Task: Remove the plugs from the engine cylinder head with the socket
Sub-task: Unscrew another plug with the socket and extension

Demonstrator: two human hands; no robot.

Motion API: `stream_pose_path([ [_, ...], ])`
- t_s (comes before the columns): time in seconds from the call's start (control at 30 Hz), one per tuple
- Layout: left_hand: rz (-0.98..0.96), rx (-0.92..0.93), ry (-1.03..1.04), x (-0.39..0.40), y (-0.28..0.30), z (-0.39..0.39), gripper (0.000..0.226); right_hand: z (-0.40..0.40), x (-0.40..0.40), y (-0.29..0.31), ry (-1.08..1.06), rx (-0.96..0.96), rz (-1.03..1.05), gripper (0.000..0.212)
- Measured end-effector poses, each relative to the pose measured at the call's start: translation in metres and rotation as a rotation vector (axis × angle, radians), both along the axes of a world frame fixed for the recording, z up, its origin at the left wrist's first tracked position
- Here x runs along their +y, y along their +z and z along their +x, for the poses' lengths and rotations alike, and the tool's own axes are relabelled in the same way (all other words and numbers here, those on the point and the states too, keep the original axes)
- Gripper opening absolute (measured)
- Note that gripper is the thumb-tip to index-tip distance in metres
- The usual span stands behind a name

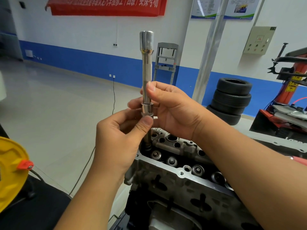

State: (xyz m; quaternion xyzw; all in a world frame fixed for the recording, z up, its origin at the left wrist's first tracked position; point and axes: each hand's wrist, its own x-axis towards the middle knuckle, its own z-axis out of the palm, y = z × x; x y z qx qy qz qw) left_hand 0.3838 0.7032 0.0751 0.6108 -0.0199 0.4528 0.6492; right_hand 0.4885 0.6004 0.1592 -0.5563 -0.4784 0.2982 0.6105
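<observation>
A long chrome socket extension [147, 67] stands upright in the middle of the view, its lower end going down into a plug hole at the left end of the grey engine cylinder head [182, 165]. My left hand [119, 140] pinches the wider collar of the socket [146, 110] between thumb and fingers. My right hand [172, 108] grips the smooth shaft just above that collar. The plug itself is hidden in the hole.
A yellow cable reel [11, 173] sits at the left edge, with a black cable trailing over the floor. Stacked tyres [232, 98] and a red tyre machine [289, 90] stand at the right. A metal pillar [209, 52] rises behind the cylinder head.
</observation>
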Motion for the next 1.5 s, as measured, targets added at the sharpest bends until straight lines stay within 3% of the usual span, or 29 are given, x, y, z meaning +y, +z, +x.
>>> stream_pose_path([
  [0.17, 0.029, -0.006, -0.058, 0.0004, 0.0021, -0.0015, 0.015, -0.0001, -0.0007, -0.0007, 0.035, -0.010, 0.012, 0.020],
  [0.27, 0.042, 0.046, -0.143, 0.0026, 0.0007, -0.0003, 0.027, -0.0016, -0.0014, -0.0001, 0.016, -0.011, -0.003, 0.025],
  [0.43, -0.045, 0.006, -0.050, 0.0002, 0.0005, 0.0000, 0.017, -0.0031, 0.0020, -0.0010, 0.002, -0.003, -0.011, 0.024],
  [0.57, -0.001, 0.010, 0.012, 0.0001, 0.0021, -0.0002, 0.016, -0.0028, 0.0029, -0.0021, 0.022, -0.016, 0.026, 0.017],
  [0.73, -0.001, 0.044, -0.171, -0.0002, 0.0040, -0.0019, 0.028, -0.0054, 0.0004, -0.0007, -0.001, -0.044, 0.008, 0.025],
  [0.87, -0.043, 0.019, -0.087, -0.0011, 0.0037, -0.0013, 0.013, -0.0059, 0.0018, 0.0001, 0.014, 0.010, -0.020, 0.029],
  [1.0, -0.029, -0.001, 0.048, 0.0009, 0.0016, -0.0008, 0.019, -0.0036, 0.0024, -0.0022, -0.011, 0.002, 0.012, 0.017],
  [1.1, -0.010, -0.005, 0.048, 0.0016, -0.0001, -0.0008, 0.022, -0.0035, 0.0018, -0.0025, -0.004, -0.017, 0.023, 0.016],
  [1.17, 0.017, 0.005, -0.010, 0.0025, 0.0001, -0.0001, 0.010, -0.0039, 0.0019, -0.0018, 0.007, -0.030, 0.020, 0.018],
  [1.3, -0.008, -0.004, -0.168, 0.0031, 0.0010, -0.0009, 0.027, -0.0055, 0.0014, -0.0011, 0.008, -0.018, 0.001, 0.023],
  [1.5, -0.049, -0.018, -0.003, 0.0010, 0.0004, 0.0006, 0.013, -0.0057, 0.0016, -0.0005, 0.006, 0.007, -0.015, 0.025],
])
